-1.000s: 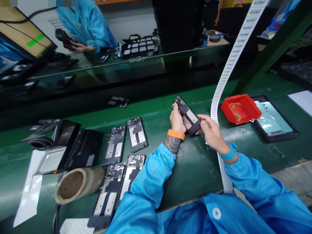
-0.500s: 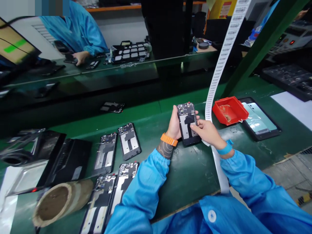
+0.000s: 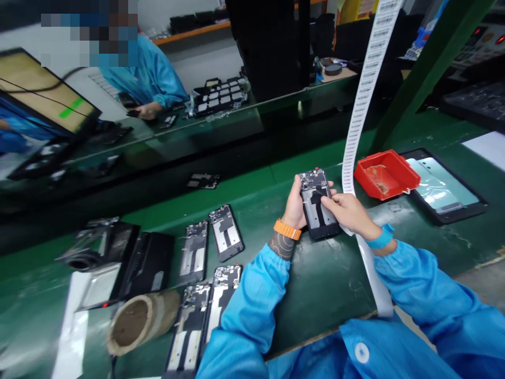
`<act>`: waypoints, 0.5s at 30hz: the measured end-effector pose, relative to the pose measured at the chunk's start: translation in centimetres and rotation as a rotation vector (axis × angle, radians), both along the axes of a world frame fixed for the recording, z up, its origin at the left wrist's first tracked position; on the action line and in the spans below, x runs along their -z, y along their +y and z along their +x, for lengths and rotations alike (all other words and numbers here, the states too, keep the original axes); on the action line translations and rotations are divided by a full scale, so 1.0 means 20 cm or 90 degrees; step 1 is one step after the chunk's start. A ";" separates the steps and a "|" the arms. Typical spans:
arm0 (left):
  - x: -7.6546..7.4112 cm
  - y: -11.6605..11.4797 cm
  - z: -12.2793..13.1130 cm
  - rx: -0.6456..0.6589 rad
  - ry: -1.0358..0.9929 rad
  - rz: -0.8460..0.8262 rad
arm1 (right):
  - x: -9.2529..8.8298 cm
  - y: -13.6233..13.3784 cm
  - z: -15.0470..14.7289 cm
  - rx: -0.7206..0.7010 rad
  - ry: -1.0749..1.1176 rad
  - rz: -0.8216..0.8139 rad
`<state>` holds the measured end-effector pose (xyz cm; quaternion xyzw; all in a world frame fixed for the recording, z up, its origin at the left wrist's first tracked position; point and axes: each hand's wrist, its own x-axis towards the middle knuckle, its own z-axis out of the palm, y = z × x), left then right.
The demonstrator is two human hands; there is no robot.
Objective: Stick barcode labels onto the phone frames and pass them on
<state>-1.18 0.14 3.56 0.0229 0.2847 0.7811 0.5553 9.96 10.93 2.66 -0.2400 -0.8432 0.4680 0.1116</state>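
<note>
An opened phone, its circuit board and grey inner plate facing up, is tilted above the green bench. My left hand grips it along the left edge, with fingertips showing past its right side. Against the right half lies my right hand, fingers curled and thumb on the black patch at the phone's middle. Whether a small piece is pinched there is hidden. A long strip of barcode labels hangs just beyond my right hand and runs on below it. More opened phones, one of them, lie to the left.
A red bin and a black tray with pale green phone covers stand on the right. A round brown pot and a black box occupy the left. Across the bench, a co-worker's hand is near a dark device.
My view has turned, so the bench and hands appear farther right. Both hands keep nearly the same hold on the opened phone.
</note>
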 end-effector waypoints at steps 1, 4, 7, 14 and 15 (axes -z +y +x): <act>0.00 0.00 0.00 0.006 0.001 0.001 | 0.01 0.00 0.00 -0.013 0.001 -0.018; 0.02 -0.01 -0.01 0.024 -0.001 -0.003 | 0.03 0.00 0.01 -0.040 0.008 -0.051; 0.03 -0.01 -0.01 0.014 -0.001 -0.008 | 0.02 0.00 0.01 -0.040 0.014 -0.043; 0.03 0.00 -0.01 0.001 0.028 -0.013 | 0.00 0.00 0.00 -0.047 0.009 -0.027; 0.03 -0.01 -0.01 0.001 0.028 -0.018 | 0.00 0.00 0.00 -0.048 0.012 -0.035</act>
